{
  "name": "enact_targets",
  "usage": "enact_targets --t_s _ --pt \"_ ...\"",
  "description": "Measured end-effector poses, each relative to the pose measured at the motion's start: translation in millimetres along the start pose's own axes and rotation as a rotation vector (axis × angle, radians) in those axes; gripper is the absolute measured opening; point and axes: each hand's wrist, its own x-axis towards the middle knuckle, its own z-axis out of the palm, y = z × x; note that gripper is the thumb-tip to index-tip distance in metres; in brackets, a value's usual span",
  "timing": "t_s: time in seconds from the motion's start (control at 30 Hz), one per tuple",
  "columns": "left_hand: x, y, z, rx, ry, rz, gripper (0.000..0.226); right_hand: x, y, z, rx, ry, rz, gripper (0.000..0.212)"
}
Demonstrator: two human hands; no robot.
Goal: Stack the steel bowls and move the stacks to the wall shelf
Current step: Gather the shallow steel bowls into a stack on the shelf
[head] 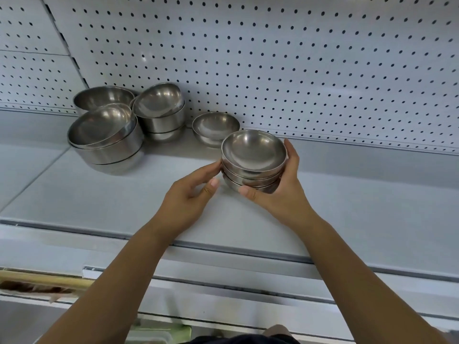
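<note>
A stack of three small steel bowls (253, 155) rests on the white wall shelf (124, 194), held between both hands. My right hand (280, 192) wraps its right side, thumb under the front rim. My left hand (188, 197) touches its left side with the fingertips, thumb apart. Behind it sits another small bowl stack (215, 127). Further left stand a medium stack (160, 110) with its top bowl tilted, a large stack (105, 135) with a tilted top bowl, and a large bowl (103, 96) at the back.
A white pegboard wall (298, 58) backs the shelf. The shelf's front edge (223, 247) runs below my wrists, with a lower shelf lip beneath. A wooden stick (44, 281) lies at the lower left. Bare shelf surface stretches to the right of the held stack.
</note>
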Motion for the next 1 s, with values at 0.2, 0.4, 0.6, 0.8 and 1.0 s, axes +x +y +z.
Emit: enact_targets --t_s 0.2,0.4,0.6,0.8,1.0 --pt "15.5 8.9 -7.0 -0.188 0.28 -0.073 0.03 -2.3 -5.8 -1.3 0.009 0.072 -0.014 0.125" --pt "65.7 0.0 -11.6 -0.061 0.428 -0.193 0.034 -4.8 -5.4 -4.5 0.047 0.187 0.025 0.12" --pt "99.0 -14.6 -6.7 0.082 0.337 -0.169 0.049 -1.7 -1.7 -5.8 0.072 0.282 0.019 0.118" --pt "108.8 -25.5 -6.6 0.048 0.398 -0.146 0.042 -0.6 -0.4 -6.2 0.058 0.285 0.028 0.116" --pt "112.6 -27.3 -10.1 0.068 0.327 -0.123 0.045 -0.1 -0.9 -6.3 0.069 0.269 0.038 0.118"
